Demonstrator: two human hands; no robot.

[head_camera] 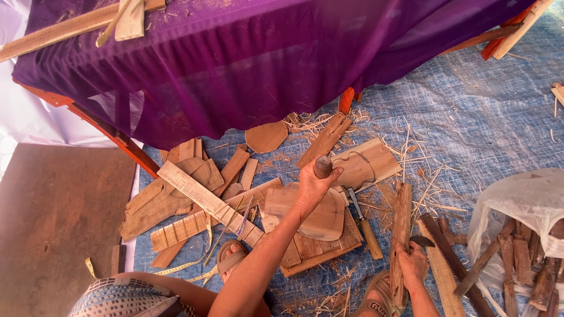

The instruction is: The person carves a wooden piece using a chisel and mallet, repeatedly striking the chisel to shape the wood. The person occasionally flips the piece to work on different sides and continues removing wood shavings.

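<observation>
Head view, looking down: purple cloth [247, 64] drapes a raised frame at top, with wood strips lying on it, so the work goes on below, on the blue tarp [487, 123] spread over the floor, likely there to catch the shavings scattered across it. One brown board [56, 217] lies flat at left. One translucent bag [523, 205] at right holds a bundle of dark wood scraps. Between them sit loose planks and offcuts, too many to count; one rounded cut panel [320, 217] rests on a slatted block. One upright wood billet [401, 235] stands on end, steadied by the right hand [413, 264], whose fingers close around its lower part. One saw [437, 270] lies just beside. The left hand [311, 185] is raised, fingers wrapped tight on a dark round handle [322, 166]. One chisel [364, 223] lies nearby.
</observation>
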